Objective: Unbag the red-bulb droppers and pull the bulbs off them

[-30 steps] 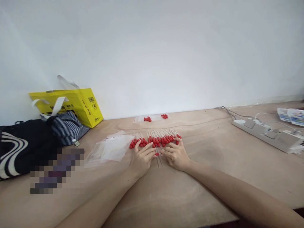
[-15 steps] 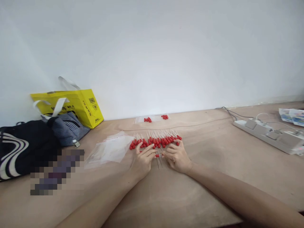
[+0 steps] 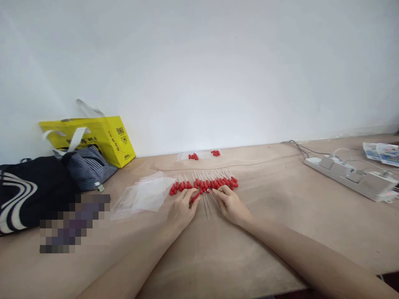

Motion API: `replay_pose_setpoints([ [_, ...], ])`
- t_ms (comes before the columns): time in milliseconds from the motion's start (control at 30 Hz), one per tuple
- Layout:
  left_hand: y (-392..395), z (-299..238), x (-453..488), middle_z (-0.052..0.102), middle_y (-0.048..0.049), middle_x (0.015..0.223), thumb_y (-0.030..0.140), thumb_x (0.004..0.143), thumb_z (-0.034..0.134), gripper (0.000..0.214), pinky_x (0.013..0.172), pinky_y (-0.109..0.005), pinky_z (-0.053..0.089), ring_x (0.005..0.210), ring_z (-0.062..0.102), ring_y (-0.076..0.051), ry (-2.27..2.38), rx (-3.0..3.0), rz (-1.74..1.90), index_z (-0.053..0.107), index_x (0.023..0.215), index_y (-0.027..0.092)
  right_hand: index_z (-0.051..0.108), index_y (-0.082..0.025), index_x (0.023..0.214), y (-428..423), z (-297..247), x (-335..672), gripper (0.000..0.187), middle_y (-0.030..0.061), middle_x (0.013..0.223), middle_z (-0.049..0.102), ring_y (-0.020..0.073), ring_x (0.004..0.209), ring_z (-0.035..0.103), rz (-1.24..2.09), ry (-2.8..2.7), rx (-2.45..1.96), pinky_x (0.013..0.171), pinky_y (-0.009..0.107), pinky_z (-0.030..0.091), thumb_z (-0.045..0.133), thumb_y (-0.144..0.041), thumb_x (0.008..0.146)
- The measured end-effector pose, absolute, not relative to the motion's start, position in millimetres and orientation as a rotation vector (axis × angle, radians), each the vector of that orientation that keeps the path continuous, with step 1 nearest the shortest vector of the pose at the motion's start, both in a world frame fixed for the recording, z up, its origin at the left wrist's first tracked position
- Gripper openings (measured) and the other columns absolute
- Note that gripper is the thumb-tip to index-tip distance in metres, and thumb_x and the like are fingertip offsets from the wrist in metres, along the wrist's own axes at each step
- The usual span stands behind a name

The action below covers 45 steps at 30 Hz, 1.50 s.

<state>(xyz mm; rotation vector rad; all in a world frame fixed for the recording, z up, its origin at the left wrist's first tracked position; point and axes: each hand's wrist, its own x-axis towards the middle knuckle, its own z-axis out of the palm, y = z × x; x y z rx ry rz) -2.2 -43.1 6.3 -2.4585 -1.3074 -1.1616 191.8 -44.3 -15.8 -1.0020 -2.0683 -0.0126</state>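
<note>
A row of several clear droppers with red rubber bulbs (image 3: 208, 183) lies on the wooden table (image 3: 280, 216) in front of me. My left hand (image 3: 181, 207) has its fingers pinched on one red-bulbed dropper (image 3: 195, 197) just below the row. My right hand (image 3: 230, 203) rests beside it with fingers curled, its fingertips at the thin clear end of that dropper. A couple of clear tubes (image 3: 206, 206) lie between my hands.
Clear zip bags (image 3: 145, 195) lie left of the row. A flat bag with red bulbs (image 3: 202, 155) sits near the wall. A yellow bag (image 3: 93, 137), a striped pouch (image 3: 85, 166) and dark cloth (image 3: 28, 191) stand left. A power strip (image 3: 352, 176) lies right.
Both hands have drawn back slightly from the row. The left hand's fingers, flat before, have closed on one dropper and pulled it out of the row, tilted.
</note>
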Motion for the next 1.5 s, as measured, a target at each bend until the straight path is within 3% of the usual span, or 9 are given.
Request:
replay_pose_setpoints([
  [233,-35,7,1,0.056,0.0021,0.061,0.039,0.074,0.056,0.021,0.064,-0.032,0.041,0.063,0.055,-0.017,-1.452,-2.359,-1.068,0.050,0.081,0.020,0.055,-0.016,0.086,-50,-9,180,0.025,0.0054,0.082,0.048,0.0136,0.073,0.052,0.068,-2.089,-0.984,0.066,0.025,0.045,0.037,-0.002,0.075],
  [567,-21,22,6,0.064,-0.0029,0.083,0.030,0.073,0.057,0.015,0.076,-0.040,0.033,0.082,0.053,-0.023,-1.458,-2.392,-0.944,0.057,0.087,0.023,0.053,-0.015,0.085,-63,2,175,0.011,0.0082,0.092,0.049,0.0182,0.088,0.047,0.109,-2.250,-0.978,0.077,0.033,0.043,0.046,-0.014,0.077],
  [833,3,31,21,0.061,-0.0035,0.092,0.024,0.071,0.059,0.022,0.078,-0.040,0.036,0.090,0.053,-0.024,-1.413,-2.674,-0.708,0.062,0.093,0.027,0.055,-0.017,0.100,-65,9,188,0.037,0.0076,0.096,0.051,0.0206,0.089,0.045,0.151,-2.285,-1.008,0.076,0.038,0.037,0.057,-0.044,0.074],
  [1033,6,34,25,0.061,-0.0022,0.084,0.026,0.073,0.060,0.015,0.077,-0.036,0.037,0.084,0.055,-0.021,-1.375,-2.731,-0.681,0.065,0.087,0.024,0.061,-0.020,0.086,-54,5,209,0.015,0.0039,0.085,0.057,0.0176,0.084,0.048,0.154,-2.056,-1.161,0.077,0.037,0.032,0.051,-0.031,0.081],
  [1267,8,34,25,0.062,0.0004,0.075,0.018,0.076,0.056,0.009,0.075,-0.033,0.037,0.072,0.057,-0.016,-1.348,-2.718,-0.751,0.064,0.072,0.021,0.063,-0.021,0.073,-53,7,208,0.014,0.0020,0.077,0.058,0.0161,0.078,0.048,0.175,-2.079,-1.264,0.073,0.035,0.029,0.052,-0.026,0.079],
  [1500,-10,32,10,0.059,-0.0043,0.085,0.018,0.084,0.042,0.018,0.073,-0.029,0.043,0.079,0.055,-0.015,-1.321,-2.555,-1.119,0.060,0.087,0.018,0.063,-0.022,0.077,-50,3,210,0.013,0.0026,0.078,0.058,0.0165,0.079,0.049,0.104,-2.046,-1.167,0.076,0.035,0.032,0.051,-0.023,0.079],
])
